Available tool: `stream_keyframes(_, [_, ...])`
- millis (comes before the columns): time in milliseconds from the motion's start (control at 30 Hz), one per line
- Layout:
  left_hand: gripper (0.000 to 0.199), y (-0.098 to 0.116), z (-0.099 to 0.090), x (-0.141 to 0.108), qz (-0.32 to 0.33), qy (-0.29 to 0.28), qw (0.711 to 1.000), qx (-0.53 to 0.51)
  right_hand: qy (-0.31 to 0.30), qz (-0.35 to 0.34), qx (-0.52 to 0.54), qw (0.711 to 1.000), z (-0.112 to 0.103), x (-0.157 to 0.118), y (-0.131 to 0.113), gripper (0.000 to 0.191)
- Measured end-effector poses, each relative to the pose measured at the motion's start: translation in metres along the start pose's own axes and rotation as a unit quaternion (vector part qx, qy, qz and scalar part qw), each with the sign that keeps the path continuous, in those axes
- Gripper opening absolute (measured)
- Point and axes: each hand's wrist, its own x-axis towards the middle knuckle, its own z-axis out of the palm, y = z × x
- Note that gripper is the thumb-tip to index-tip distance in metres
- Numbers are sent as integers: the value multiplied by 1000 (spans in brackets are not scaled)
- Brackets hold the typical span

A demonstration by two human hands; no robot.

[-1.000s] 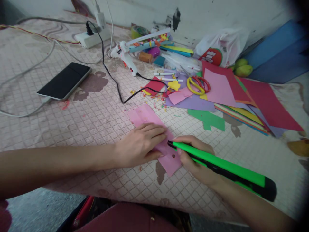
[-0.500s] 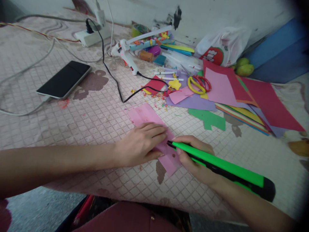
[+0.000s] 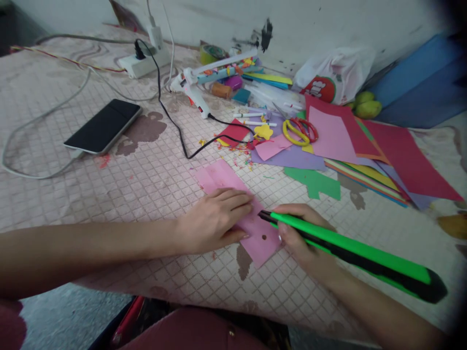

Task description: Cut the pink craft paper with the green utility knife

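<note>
A strip of pink paper (image 3: 219, 176) with a small hole near its lower end lies slantwise on the patterned cloth. My left hand (image 3: 219, 218) rests flat on its middle, palm down, fingers stretched out and covering part of it. In my right hand (image 3: 304, 236) is a green and black cutter (image 3: 350, 248), gripped near its front end. The cutter's dark tip is over the strip's right edge, just right of my left fingertips; whether it touches the paper cannot be made out.
Behind are a white glue gun (image 3: 195, 95) with a black cable, yellow and red scissors (image 3: 297, 132), coloured papers (image 3: 412, 155) and a green paper piece (image 3: 317, 182). A phone (image 3: 104, 126) on a cable lies left, near a power strip (image 3: 144, 61).
My right hand and the cutter have moved slightly right, away from my left fingers, and the cutter reaches further right. My left hand stays on the strip.
</note>
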Motion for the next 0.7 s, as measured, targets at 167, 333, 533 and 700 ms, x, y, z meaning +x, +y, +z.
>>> stream_keyframes(167, [53,8,6,6,4,19,999,26,51,22,-11,998,-5,2,13,23])
stream_keyframes(333, [48,6,-7,9,-10,53,995,81,94,-26,-26,995,-1,12,34,19])
stream_keyframes(533, [39,-51,-73,-26,-210,181,945,171,70,1,-2,998,-2,10,53,24])
stream_keyframes(700, [31,-112,-130,-71,-403,203,864,222,47,32,-1,998,1,8,61,23])
